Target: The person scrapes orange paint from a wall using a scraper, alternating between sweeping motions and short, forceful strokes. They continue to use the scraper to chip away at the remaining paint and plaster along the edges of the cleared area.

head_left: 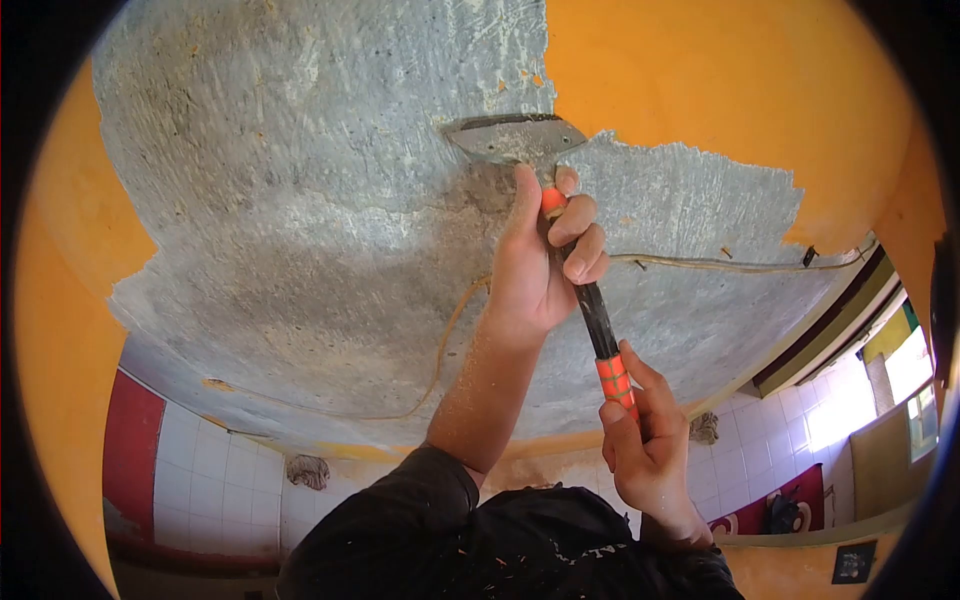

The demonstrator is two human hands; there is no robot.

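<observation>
A wide-bladed scraper (520, 138) lies against the wall surface, its blade near the ragged border between grey bare plaster (300, 180) and orange paint (720, 80). The tool has a black handle with orange bands at both ends. My left hand (550, 245) wraps around the upper handle just below the blade, thumb along its left side. Lower down, my right hand (645, 440) grips the orange-banded end between thumb and fingers. Pale dust covers my left forearm.
A thin cable (700, 265) runs across the grey surface, looping down left. Nails stick out beside it. White tiles (215, 470) and a red panel (130, 450) show low left. At right are a window (920, 420) and a switch plate (853, 563).
</observation>
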